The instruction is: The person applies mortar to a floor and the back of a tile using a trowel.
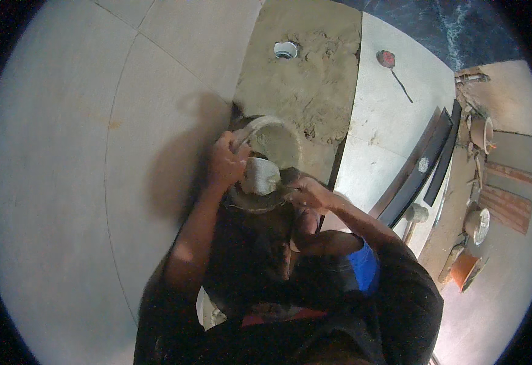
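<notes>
- The grimy round bucket (296, 143) was between the two hands, its mouth facing up, with grey residue on its inner wall; I could not tell whether its base touched anything.
- The fingers of the left hand (226, 161) were wrapped around the bucket's left rim. If that rim was wet, I judged, the grip could have slipped and the bucket tipped.
- The fingers of the right hand (308, 193) were curled narrowly at the bucket's right side; I could not tell whether they held the rim or a tool handle. A loose hold there could have let the bucket twist.
- A pale, smeared piece (260, 175) lay in the bucket's mouth, between both sets of fingers. A jolt could have knocked it against the knuckles.
- Beyond the fingers spread a rough mortar bed (327, 73); a dropped bucket could have dented it.
- Farther from the fingertips, a white pipe opening (286, 44) was sunk in that bed, uncovered. Flung spill could have fallen in.
- Left of the left fingers stretched pale floor slabs (65, 152), which drips could have stained.
- Well right of the right fingers lay dark strips (418, 167), a stumble risk for a careless foot.
</notes>
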A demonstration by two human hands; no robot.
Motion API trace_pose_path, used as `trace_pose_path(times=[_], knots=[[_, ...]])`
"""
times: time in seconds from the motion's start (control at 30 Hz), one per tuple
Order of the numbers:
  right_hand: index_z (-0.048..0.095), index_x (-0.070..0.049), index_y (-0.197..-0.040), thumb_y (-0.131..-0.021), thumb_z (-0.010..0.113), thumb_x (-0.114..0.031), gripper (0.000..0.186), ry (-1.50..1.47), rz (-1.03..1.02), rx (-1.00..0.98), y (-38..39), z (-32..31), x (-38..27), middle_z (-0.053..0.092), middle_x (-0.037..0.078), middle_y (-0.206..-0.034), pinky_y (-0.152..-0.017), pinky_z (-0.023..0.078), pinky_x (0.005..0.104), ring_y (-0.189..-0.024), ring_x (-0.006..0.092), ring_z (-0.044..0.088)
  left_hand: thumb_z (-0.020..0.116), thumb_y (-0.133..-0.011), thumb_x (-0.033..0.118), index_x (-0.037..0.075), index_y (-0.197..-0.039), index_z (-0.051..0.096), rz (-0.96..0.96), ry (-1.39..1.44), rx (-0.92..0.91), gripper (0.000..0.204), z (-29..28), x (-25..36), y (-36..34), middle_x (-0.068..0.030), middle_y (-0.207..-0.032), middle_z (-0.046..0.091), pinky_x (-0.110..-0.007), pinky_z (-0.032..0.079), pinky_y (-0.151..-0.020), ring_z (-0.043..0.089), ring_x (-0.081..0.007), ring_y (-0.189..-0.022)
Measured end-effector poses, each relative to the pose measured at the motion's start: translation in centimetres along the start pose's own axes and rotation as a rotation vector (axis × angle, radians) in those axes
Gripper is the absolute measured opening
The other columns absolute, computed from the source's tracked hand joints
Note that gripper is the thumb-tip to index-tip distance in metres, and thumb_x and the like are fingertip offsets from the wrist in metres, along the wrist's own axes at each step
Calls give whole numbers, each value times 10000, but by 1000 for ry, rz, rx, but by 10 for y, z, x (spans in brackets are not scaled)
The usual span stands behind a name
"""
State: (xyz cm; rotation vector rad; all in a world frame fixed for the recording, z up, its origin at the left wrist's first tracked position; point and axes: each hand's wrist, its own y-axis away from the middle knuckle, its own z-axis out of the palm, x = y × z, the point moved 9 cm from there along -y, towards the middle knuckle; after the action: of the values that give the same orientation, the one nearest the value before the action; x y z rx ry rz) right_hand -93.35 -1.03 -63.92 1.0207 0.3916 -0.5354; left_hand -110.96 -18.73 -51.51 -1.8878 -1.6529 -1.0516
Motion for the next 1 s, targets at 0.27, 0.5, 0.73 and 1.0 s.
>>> trace_pose_path(times=[0.27, 0.5, 0.73, 1.0], knots=[[620, 19, -1048, -875, 535, -231, 316, 381, -193, 62, 69, -40, -85, 608, 51, -783, -634, 474, 269, -697, 118, 561, 651, -781, 216, 5, -810, 526, -122, 44, 45, 247, -14, -32, -12, -165, -720, 564, -426, 439, -657, 539, -329, -671], [619, 26, -1008, -888, 534, -289, 347, 619, -725, 798, 54, -145, -207, 634, 87, -843, -639, 480, 347, -695, 183, 575, 646, -795, 208, 6, -793, 522, 19, -77, 144, 237, -19, -24, -15, -148, -710, 541, -415, 428, -650, 524, -279, -668], [647, 37, -974, -762, 658, -310, 407, 881, -342, 1317, -44, -256, -271, 672, 237, -916, -800, 497, 431, -923, 378, 646, 643, -800, 200, -2, -784, 514, -97, -19, 42, 240, -14, -29, -19, -163, -724, 541, -427, 423, -663, 522, -296, -686], [606, 24, -1054, -798, 644, -245, 374, 706, -537, 1302, -40, -256, -287, 669, 213, -948, -761, 505, 439, -842, 366, 659, 652, -799, 211, 8, -798, 510, -77, 20, 38, 248, -14, -27, -21, -160, -713, 526, -425, 425, -649, 507, -289, -658]])
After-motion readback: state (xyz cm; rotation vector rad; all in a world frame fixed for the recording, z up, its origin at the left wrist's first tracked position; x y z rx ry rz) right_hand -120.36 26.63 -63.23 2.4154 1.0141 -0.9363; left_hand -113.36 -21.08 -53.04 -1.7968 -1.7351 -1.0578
